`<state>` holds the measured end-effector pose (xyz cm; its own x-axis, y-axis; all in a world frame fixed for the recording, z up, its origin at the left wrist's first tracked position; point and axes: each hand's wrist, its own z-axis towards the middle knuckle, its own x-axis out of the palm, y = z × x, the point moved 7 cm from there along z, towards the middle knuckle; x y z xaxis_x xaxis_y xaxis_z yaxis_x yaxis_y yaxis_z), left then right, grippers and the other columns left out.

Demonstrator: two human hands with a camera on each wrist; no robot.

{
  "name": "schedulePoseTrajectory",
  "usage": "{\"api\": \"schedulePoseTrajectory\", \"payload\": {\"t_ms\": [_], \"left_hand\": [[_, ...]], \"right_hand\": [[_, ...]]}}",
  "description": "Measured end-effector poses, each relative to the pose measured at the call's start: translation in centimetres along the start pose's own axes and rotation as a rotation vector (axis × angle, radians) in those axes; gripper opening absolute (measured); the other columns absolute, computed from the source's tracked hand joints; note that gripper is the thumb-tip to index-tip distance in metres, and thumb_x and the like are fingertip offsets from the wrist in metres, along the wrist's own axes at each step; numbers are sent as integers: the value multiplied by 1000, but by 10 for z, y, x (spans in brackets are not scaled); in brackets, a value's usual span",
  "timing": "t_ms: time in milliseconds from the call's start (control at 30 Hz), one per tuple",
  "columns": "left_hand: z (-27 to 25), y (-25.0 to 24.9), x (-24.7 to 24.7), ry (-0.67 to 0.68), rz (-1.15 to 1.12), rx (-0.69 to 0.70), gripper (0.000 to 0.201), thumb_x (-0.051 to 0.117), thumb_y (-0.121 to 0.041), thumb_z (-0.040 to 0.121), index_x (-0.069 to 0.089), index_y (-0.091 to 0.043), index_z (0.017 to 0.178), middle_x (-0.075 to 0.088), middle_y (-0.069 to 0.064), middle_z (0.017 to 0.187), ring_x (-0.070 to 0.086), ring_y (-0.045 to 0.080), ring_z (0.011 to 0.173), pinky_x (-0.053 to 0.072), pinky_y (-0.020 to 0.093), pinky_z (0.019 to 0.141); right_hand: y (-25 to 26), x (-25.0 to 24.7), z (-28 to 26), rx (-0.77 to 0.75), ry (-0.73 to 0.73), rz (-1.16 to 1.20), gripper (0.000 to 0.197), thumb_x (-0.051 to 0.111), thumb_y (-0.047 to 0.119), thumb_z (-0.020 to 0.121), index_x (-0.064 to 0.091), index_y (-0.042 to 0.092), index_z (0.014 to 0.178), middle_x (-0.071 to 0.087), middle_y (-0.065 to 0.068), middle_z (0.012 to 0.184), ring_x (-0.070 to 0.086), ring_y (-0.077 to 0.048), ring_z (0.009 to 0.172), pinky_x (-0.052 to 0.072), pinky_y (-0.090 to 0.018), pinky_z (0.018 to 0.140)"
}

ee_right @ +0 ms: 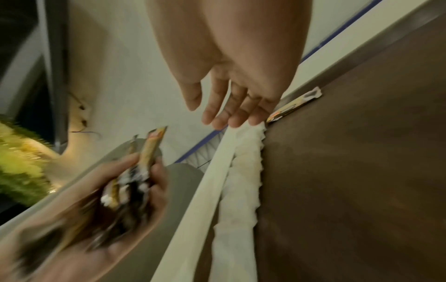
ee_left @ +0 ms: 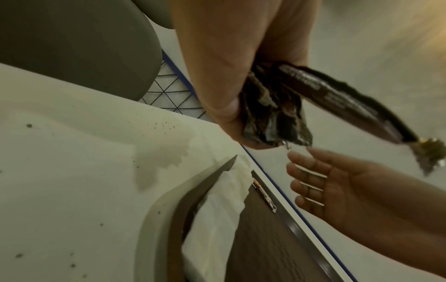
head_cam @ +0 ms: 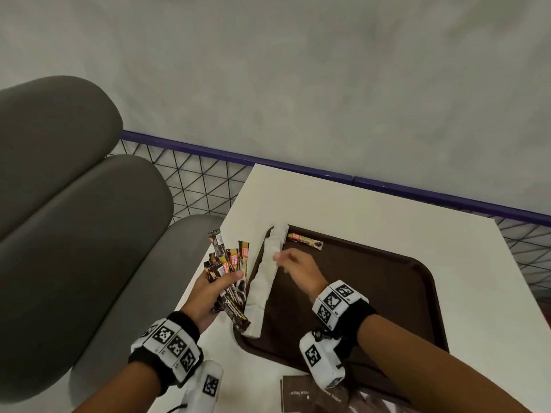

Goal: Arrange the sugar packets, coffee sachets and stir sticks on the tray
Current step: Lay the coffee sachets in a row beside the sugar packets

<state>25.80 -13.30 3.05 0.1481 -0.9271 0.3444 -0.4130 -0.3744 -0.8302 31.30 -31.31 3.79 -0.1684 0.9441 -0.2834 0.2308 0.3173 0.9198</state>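
Observation:
My left hand grips a fanned bunch of brown, gold and orange coffee sachets just left of the brown tray; the bunch shows under my thumb in the left wrist view. One coffee sachet lies flat at the tray's far left corner. A row of white packets runs along the tray's left edge. My right hand hovers open above that row, fingers straight, holding nothing.
The tray sits on a white table. Dark brown packets lie at the table's near edge. A grey padded seat stands to the left, and a wire mesh fence with a blue rail runs behind.

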Motion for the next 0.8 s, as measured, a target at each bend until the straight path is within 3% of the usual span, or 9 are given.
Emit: {"api": "schedulePoseTrajectory", "payload": {"t_ms": [100,200,267,433,533,633,800], "left_hand": [[-8,0,12,53,9,11,31,63,-5,84,62,-7,114,70,16,106,68,28,92,55,34,74],[-16,1,21,117,25,30,32,62,-7,86,61,-7,118,69,15,110,68,25,99,54,29,73],[-19,2,23,130,34,34,33,63,-8,85,61,-7,118,69,14,111,67,25,101,54,30,74],[-17,2,15,78,42,39,37,66,-7,83,57,3,117,68,16,94,69,23,81,56,34,65],[-16,-8,14,48,30,74,27,66,-4,82,59,0,108,66,18,93,69,22,78,59,33,65],[-12,-19,20,53,36,101,31,66,-5,82,58,-1,112,66,20,99,68,26,85,59,35,67],[-6,-20,32,77,93,99,28,68,-3,81,61,-2,108,71,16,92,70,22,75,58,38,65]], "right_hand": [[9,31,-25,-46,154,11,19,53,28,92,62,13,99,59,10,89,53,-2,83,41,-15,78],[13,41,-40,-89,120,43,27,54,23,92,60,2,108,54,11,81,51,0,76,41,-13,72],[13,39,-45,-81,70,86,25,56,21,90,59,2,106,53,9,80,51,-1,75,42,-13,69],[13,23,-49,-31,10,209,5,55,14,91,51,11,91,57,0,82,56,-11,70,50,-25,60],[12,11,-48,-47,18,97,8,52,16,93,54,11,98,56,1,78,53,-8,59,46,-23,53],[9,3,-48,-55,25,4,21,52,15,93,58,6,111,51,4,73,48,-8,57,44,-21,51],[12,-4,-52,-131,49,-76,22,54,17,92,63,8,110,51,7,70,45,-4,59,38,-15,54]]}}
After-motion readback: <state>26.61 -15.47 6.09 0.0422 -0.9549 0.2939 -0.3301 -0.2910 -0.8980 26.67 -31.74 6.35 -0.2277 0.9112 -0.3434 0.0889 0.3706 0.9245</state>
